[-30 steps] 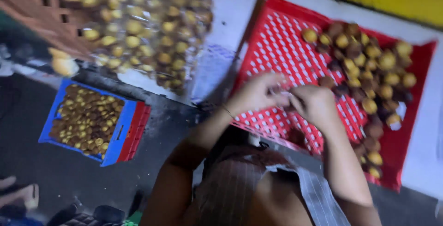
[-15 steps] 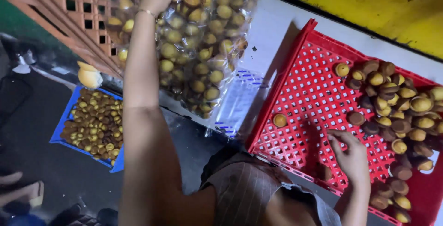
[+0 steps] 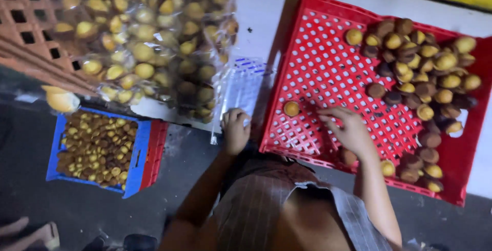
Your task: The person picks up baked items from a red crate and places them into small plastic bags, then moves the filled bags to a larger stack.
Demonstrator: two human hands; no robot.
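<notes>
Left hand [image 3: 236, 130]: nearest the body, at the near edge of the white surface [image 3: 261, 10]; fingers curled onto the lower end of a flat clear bag [image 3: 245, 88], pinching it.
Right hand [image 3: 351, 128]: inside the red tray [image 3: 312, 77], over its bare near-left part; fingers bent downward, tips on the mesh, nothing visibly gripped.
Lone cake [image 3: 291, 108]: one small round yellow-topped cake, alone on the tray floor, just left of the right fingertips, apart from them. Round, so no long axis to tell; top faces up.
Clear bag, axis: long side runs near to far, its open or closed end cannot be told.
Tray edges: left wall just right of the left hand; near rim by the wrist; the tray sits skewed on the surface.
Open room: left half of the tray floor bare but for the lone cake.
Cake heap [image 3: 420, 71]: many small cakes, brown and yellow, crowded along the tray's right side and near-right corner; too many and overlapping to count.
Filled bags [image 3: 154, 36]: pile of clear bags packed with cakes, far left on the surface; count unclear.
Floor, left: one blue crate [image 3: 136, 153] of cakes below the surface edge.
Far left: brown lattice crate [image 3: 31, 20].
</notes>
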